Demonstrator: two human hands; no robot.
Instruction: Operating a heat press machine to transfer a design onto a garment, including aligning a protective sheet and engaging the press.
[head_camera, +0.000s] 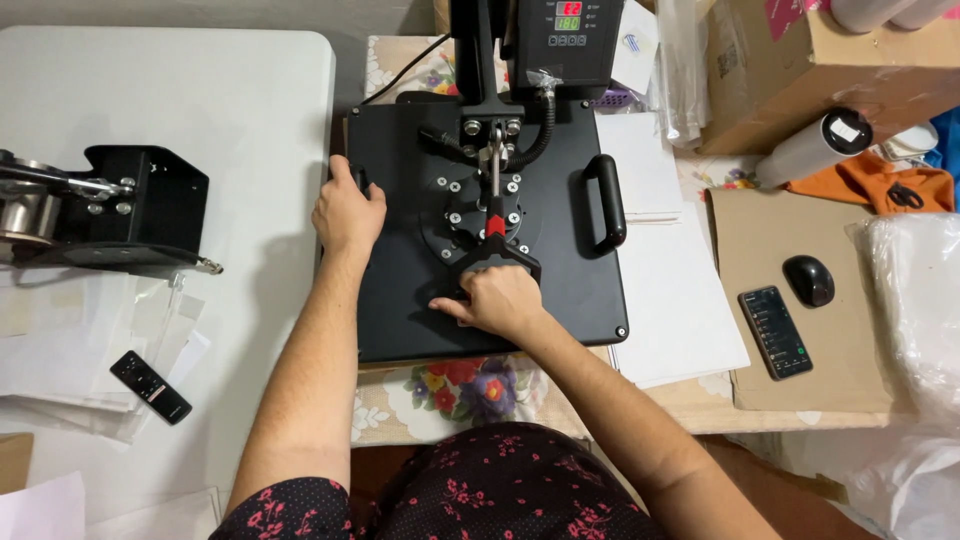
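Both hands are on a black heat press that sits flat on a floral tablecloth, its wide top plate filling the middle of the view. The press's lever arm runs straight down the plate's centre line, from the control box at the far edge toward the person, ending in a crossbar handle at the near end. The right hand is closed over that handle, fingers curled round the bar, knuckles up. The left hand grips the plate's left edge, fingers wrapped over a side handle there; the matching loop handle on the right edge stands free, its long axis running away from the person.

To the right lie white sheets, a brown envelope bearing a dark phone and a black mouse. On the white table to the left stand a second black machine and a small remote.
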